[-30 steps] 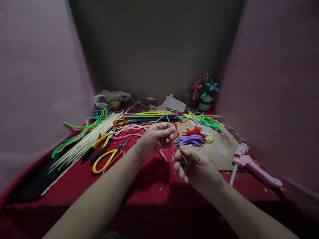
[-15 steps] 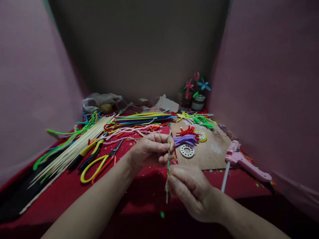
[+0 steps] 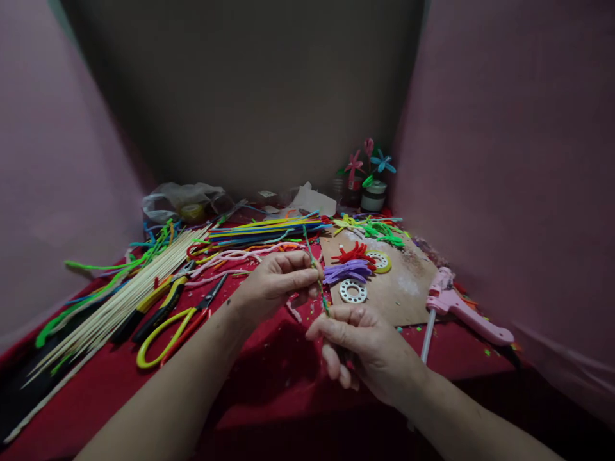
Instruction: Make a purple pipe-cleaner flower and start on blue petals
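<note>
A thin stem [image 3: 312,256], patchy green and pale along its length, slants between my hands over the red cloth. My left hand [image 3: 293,276] is closed, pinching it between thumb and forefinger around its middle. At the lower end my right hand [image 3: 353,339] holds it in a thumb-and-finger pinch, the other fingers curled loosely. That end is hidden by the fingers. Just beyond my hands lie purple pipe-cleaner loops [image 3: 348,271], red pipe-cleaner loops [image 3: 353,253] and a white ring with holes [image 3: 353,292].
Left are yellow-and-red scissors [image 3: 166,330], pliers [image 3: 168,307] and bamboo sticks [image 3: 125,288]. Coloured pipe cleaners [image 3: 262,232] lie behind. Right, a pink glue gun [image 3: 461,307] rests beside a brown board [image 3: 408,301]. Pipe-cleaner flowers [image 3: 369,163] stand at the back.
The stem has gone from nearly upright to slanted, its top leaning left. My right hand's grip has moved up, and no stem shows below it. A green scrap beneath is gone from view.
</note>
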A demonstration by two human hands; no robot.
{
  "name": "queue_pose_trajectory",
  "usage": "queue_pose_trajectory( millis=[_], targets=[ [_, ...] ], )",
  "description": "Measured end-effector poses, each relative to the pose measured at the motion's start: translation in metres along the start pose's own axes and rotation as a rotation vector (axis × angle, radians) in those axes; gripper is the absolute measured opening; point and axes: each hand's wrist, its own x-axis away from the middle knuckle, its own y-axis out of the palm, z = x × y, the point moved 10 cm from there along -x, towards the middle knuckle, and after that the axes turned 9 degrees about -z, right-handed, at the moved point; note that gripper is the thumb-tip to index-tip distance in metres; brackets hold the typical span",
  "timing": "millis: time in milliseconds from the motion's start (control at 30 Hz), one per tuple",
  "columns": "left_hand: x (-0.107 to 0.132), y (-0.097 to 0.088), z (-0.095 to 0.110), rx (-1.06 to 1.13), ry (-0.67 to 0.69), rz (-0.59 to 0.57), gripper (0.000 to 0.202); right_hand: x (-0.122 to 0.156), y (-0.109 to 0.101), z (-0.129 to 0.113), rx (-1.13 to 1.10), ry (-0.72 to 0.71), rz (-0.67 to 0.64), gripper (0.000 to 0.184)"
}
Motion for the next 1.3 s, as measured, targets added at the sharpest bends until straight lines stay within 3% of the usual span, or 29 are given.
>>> queue_pose_trajectory(
  millis=[67, 133, 200, 233, 333, 400, 500, 633, 800, 867, 933, 1000, 1067, 1133, 1300],
  targets=[
    [0.001, -0.013, 0.003, -0.270, 0.024, 0.178, 0.022, 0.002, -0.015, -0.003, 0.017, -0.003, 0.082, 0.024],
    [0.012, -0.025, 0.026, -0.626, 0.173, 0.446, 0.021, 0.005, -0.028, -0.009, 0.060, -0.015, 0.154, 0.023],
    [0.025, -0.011, 0.051, -0.972, 0.405, 0.576, 0.022, 0.008, -0.038, -0.014, 0.128, -0.014, 0.202, 0.024],
    [0.027, 0.003, 0.058, -1.116, 0.507, 0.544, 0.025, 0.009, -0.041, -0.017, 0.163, -0.008, 0.215, 0.025],
    [0.023, 0.044, 0.054, -1.391, 0.663, 0.251, 0.026, 0.011, -0.043, -0.023, 0.249, -0.001, 0.227, 0.030],
    [0.019, 0.058, 0.046, -1.473, 0.676, 0.096, 0.020, 0.011, -0.043, -0.028, 0.292, -0.001, 0.228, 0.032],
    [0.016, 0.062, 0.037, -1.536, 0.661, 0.010, 0.015, 0.011, -0.043, -0.033, 0.357, 0.011, 0.210, 0.034],
    [0.011, 0.054, 0.025, -1.562, 0.559, -0.006, 0.022, 0.011, -0.054, -0.042, 0.437, -0.019, 0.247, 0.032],
    [0.003, 0.027, 0.013, -1.536, 0.281, 0.055, 0.027, 0.010, -0.068, -0.069, 0.503, -0.160, 0.382, 0.031],
    [0.004, 0.000, 0.020, -1.468, 0.158, 0.218, 0.026, 0.009, -0.067, -0.088, 0.522, -0.267, 0.434, 0.031],
    [0.012, -0.038, 0.031, -1.363, 0.022, 0.476, 0.024, 0.005, -0.061, -0.103, 0.539, -0.349, 0.461, 0.032],
    [0.021, -0.069, 0.034, -1.247, -0.101, 0.636, 0.029, -0.007, -0.052, -0.108, 0.556, -0.356, 0.427, 0.033],
    [0.020, -0.087, 0.025, -1.214, -0.237, 0.634, 0.029, -0.023, -0.041, -0.106, 0.593, -0.327, 0.363, 0.030],
    [0.016, -0.095, 0.012, -1.272, -0.380, 0.560, 0.027, -0.037, -0.031, -0.101, 0.687, -0.327, 0.302, 0.028],
    [0.009, -0.097, -0.009, -1.360, -0.490, 0.483, 0.024, -0.050, 0.002, -0.085, 1.129, -0.476, 0.111, 0.022]
  ],
)
